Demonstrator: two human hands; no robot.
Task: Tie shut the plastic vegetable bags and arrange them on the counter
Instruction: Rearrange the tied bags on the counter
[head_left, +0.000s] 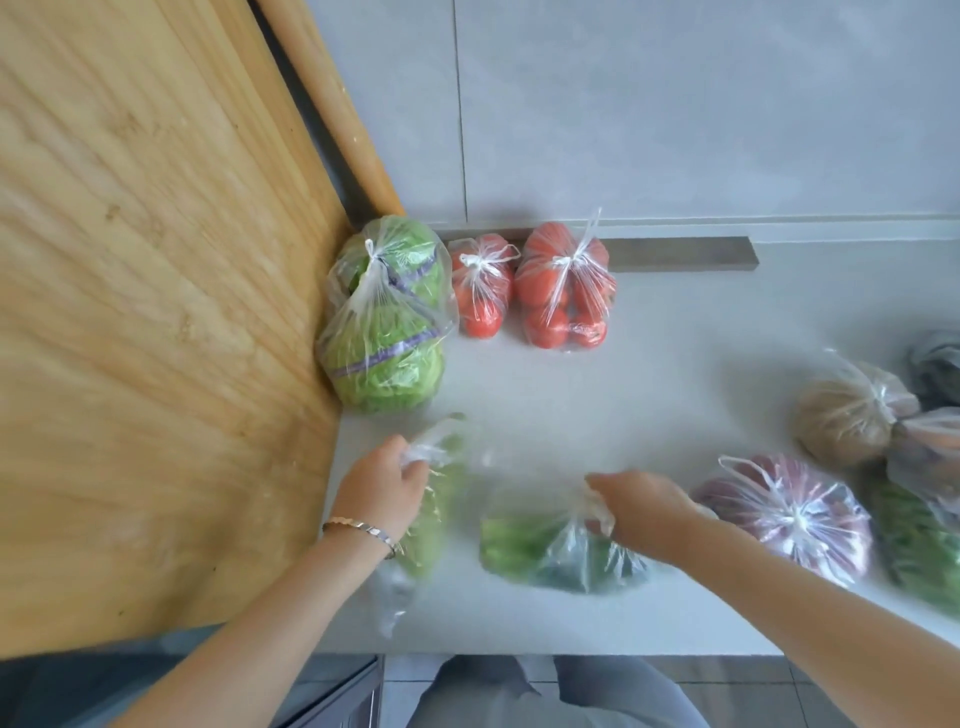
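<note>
My left hand (382, 480) grips the gathered top of a blurred bag of pale green vegetables (434, 512) near the wooden panel. My right hand (636, 504) grips the plastic of a bag of dark green vegetables (540, 551) lying on the grey counter (649, 374). At the back stand tied bags: two bags of lettuce (387, 317) stacked against the wood, a small bag of tomatoes (480, 283) and a larger bag of tomatoes (563, 288).
A tall wooden panel (156, 312) borders the counter on the left. On the right lie a tied bag of purple vegetables (795, 512), a bag of brown produce (844, 413), a bag of leafy greens (919, 540) and other bags at the edge. The grey wall (675, 104) rises behind.
</note>
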